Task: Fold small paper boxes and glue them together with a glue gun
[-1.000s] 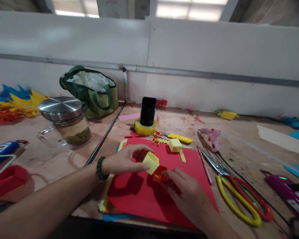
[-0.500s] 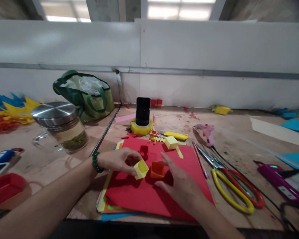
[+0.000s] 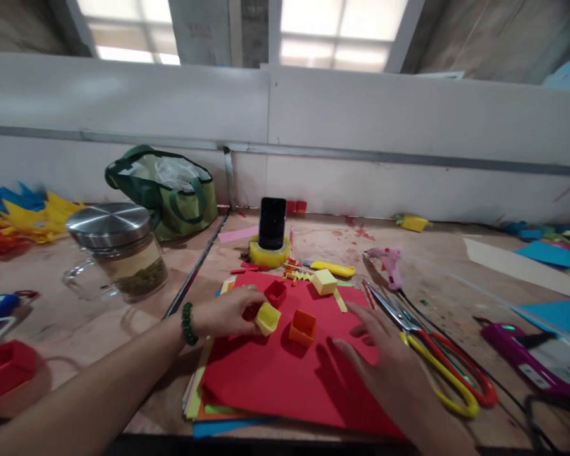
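My left hand (image 3: 237,310), with a green bead bracelet at the wrist, is closed on a small pale yellow paper box (image 3: 267,318), its open side tilted up. Just right of it an orange paper box (image 3: 303,327) stands on the red paper sheet (image 3: 275,373), nothing touching it. Behind the left fingers sits a small red paper box (image 3: 275,292). My right hand (image 3: 380,351) hovers over the sheet's right part, fingers apart and holding nothing. Farther back lies a pale yellow paper cube (image 3: 323,282) beside a narrow yellow strip (image 3: 340,301).
Scissors (image 3: 427,342) with red and yellow handles lie at the right, near a pink glue gun (image 3: 387,263). A yellow cutter knife (image 3: 332,269) and a phone (image 3: 272,223) on a tape roll (image 3: 268,253) are behind the sheet. A lidded glass mug (image 3: 133,269) stands left.
My right hand has moved right, away from the orange box, which it had been reaching around. My left hand keeps the yellow box, shifted slightly. The view has tipped upward.
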A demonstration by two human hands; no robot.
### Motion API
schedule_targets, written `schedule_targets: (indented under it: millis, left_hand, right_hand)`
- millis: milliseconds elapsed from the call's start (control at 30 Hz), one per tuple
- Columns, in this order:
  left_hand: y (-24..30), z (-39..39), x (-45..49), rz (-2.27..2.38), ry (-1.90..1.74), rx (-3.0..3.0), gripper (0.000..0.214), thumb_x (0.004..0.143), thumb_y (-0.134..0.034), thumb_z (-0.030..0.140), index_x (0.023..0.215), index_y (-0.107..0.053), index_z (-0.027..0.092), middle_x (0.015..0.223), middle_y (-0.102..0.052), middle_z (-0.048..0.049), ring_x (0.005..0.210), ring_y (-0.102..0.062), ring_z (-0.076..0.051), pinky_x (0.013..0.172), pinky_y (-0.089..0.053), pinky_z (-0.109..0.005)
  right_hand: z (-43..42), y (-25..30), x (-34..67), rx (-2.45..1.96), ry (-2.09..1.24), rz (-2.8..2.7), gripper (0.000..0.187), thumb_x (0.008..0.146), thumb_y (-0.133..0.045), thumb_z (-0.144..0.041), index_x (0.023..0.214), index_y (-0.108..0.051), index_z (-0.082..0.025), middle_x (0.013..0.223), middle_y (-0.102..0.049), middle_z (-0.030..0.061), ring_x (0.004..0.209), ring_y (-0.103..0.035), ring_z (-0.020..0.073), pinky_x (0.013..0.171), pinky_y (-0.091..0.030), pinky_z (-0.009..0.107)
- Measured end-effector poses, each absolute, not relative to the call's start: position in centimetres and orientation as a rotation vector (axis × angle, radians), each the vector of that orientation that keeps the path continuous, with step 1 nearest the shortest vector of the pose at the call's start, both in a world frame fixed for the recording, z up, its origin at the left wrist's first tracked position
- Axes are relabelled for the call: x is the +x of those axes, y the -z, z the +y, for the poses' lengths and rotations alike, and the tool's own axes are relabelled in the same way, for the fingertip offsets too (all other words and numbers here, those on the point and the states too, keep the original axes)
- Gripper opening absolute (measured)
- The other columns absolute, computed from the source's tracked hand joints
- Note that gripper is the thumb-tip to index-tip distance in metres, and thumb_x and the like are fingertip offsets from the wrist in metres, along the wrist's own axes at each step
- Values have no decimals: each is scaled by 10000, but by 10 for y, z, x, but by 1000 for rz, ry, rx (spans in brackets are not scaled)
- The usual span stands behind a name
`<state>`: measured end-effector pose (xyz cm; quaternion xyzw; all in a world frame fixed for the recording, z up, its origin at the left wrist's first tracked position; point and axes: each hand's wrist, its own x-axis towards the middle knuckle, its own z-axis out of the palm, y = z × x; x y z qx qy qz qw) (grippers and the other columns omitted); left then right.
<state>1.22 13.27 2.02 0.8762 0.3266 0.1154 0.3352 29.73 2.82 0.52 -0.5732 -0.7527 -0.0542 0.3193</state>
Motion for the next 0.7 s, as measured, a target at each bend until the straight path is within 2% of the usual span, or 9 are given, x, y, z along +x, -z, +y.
schedule_targets:
  millis: [67,133,200,233,300,367,533,633,700]
  left_hand:
    - [-20,134,9,891,-279,2299,339,721,-719,340,1014,-657,180,946,-630,-45,840,-566,-201,731,-427,-265]
    - [-22,135,5,957,-249,2297,496,663,-758,320,1127,-632,198,977,-631,-45,843,-568,-211,715,-427,-265]
    - [-26,136,1,987,-205,2285,641,617,-792,339,1212,-595,205,939,-632,-36,788,-560,-202,652,-413,-251]
    - [-29,137,-1,991,-183,2286,641,620,-793,371,1207,-597,203,887,-626,-25,748,-548,-192,618,-396,-243]
    - [-35,137,-4,1022,-140,2282,491,705,-724,452,1120,-633,205,739,-579,6,646,-504,-163,556,-345,-233]
    - [-40,138,-7,1076,-192,2326,375,761,-653,527,921,-670,188,649,-516,17,604,-456,-147,544,-310,-232]
    - [-37,138,-11,969,-526,2324,352,854,-520,479,746,-625,161,651,-525,8,622,-460,-141,578,-334,-223]
    - [-31,135,-11,1000,-709,2294,370,919,-410,404,714,-596,158,668,-548,13,655,-487,-140,630,-366,-212]
    - [-29,134,-11,1049,-821,2250,368,907,-431,405,683,-591,161,654,-562,21,651,-493,-141,632,-371,-207]
  right_hand:
    - [25,-13,318,-1539,209,-1936,387,914,-519,-404,1241,-531,-198,1112,-630,119,742,-672,182,713,-568,336]
    - [20,-23,341,-1602,259,-1882,379,915,-502,-438,1196,-566,-191,1085,-639,119,761,-670,192,716,-555,338]
    - [13,-35,364,-1714,290,-1791,383,899,-496,-495,1114,-619,-203,955,-677,94,711,-664,203,643,-540,330]
    - [8,-41,374,-1787,298,-1724,390,889,-489,-527,1065,-644,-215,887,-691,81,676,-660,207,598,-527,325]
    - [0,-52,391,-1915,327,-1576,406,874,-475,-562,991,-679,-231,843,-714,76,683,-667,222,576,-509,323]
    - [-5,-59,402,-2014,345,-1461,405,856,-483,-560,950,-704,-234,859,-735,80,715,-680,235,582,-500,323]
    - [-3,-62,403,-2120,141,-1578,344,835,-505,-498,884,-730,-243,733,-740,51,609,-670,227,513,-455,300]
    - [3,-61,389,-2113,10,-1740,321,883,-471,-432,899,-731,-245,753,-742,48,672,-683,220,546,-456,283]
    - [10,-60,380,-2128,-68,-1823,325,903,-456,-405,871,-732,-236,750,-740,45,688,-684,214,554,-445,273]
